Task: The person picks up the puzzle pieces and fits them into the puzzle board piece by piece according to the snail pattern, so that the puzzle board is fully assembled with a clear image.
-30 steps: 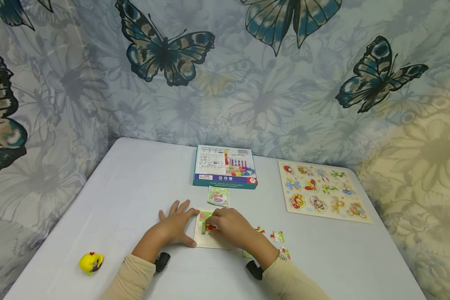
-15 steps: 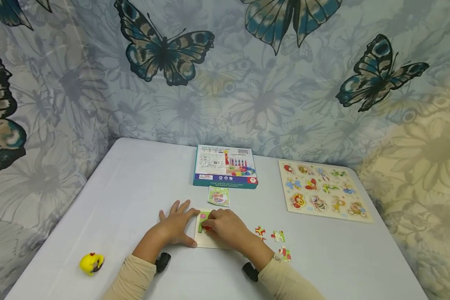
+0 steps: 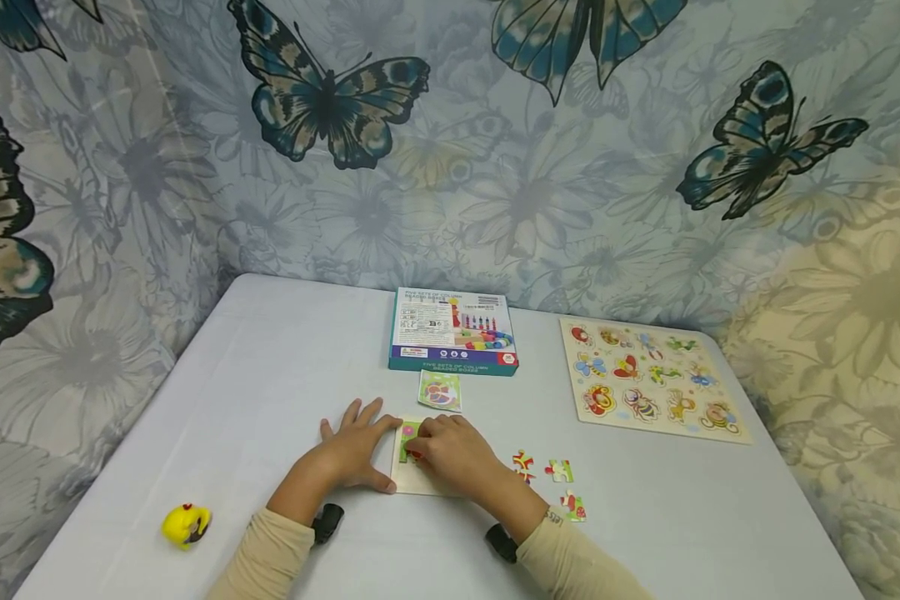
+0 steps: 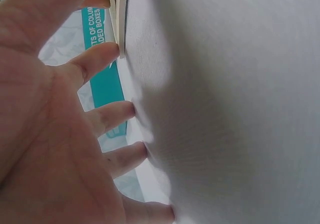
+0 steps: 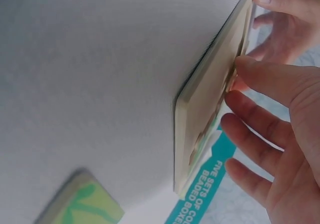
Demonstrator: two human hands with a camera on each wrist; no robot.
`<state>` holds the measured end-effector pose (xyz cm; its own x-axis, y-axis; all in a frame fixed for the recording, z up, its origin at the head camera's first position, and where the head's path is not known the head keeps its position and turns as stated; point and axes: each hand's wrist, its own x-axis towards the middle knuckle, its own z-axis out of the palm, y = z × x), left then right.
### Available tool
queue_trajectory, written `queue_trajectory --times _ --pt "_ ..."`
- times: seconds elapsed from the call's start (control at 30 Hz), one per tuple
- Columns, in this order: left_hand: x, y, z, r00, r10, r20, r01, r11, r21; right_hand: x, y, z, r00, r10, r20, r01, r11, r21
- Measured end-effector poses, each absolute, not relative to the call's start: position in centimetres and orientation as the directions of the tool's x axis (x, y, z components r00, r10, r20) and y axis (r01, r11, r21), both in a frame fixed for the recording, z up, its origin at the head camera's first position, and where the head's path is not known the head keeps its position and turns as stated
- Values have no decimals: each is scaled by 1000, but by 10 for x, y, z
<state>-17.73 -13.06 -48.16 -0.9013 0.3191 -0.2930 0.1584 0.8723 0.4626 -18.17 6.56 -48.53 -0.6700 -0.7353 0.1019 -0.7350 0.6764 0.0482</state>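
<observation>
A small wooden puzzle board [image 3: 420, 482] lies on the white table with green pieces showing at its upper left, one with a pink flower [image 3: 408, 431]. My left hand [image 3: 348, 454] is spread at the board's left side. Its thumb and index fingertip touch the edge, and the other fingertips rest on the table in the left wrist view. My right hand [image 3: 457, 454] is over the board, pinching a green and red puzzle piece [image 3: 412, 456] against it. Its fingers hide much of that piece. Loose puzzle pieces [image 3: 560, 471] lie to the right, one with red stripes [image 3: 523, 462].
Behind the board lies a small picture card [image 3: 440, 390], in front of a flat box [image 3: 453, 332] of beads. A wooden board with insect pictures [image 3: 667, 427] is at the back right. At the front left sits a yellow toy [image 3: 183, 527].
My right hand has shifted slightly left with the puzzle piece, then stays nearly still. My left hand has kept its place at the board's edge.
</observation>
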Motion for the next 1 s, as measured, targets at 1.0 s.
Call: queue_trajectory --times 1.0 --pt "-177 -130 -482 -901 320 -293 164 876 454 -176 61 -487 -654 -742 146 -710 669 221"
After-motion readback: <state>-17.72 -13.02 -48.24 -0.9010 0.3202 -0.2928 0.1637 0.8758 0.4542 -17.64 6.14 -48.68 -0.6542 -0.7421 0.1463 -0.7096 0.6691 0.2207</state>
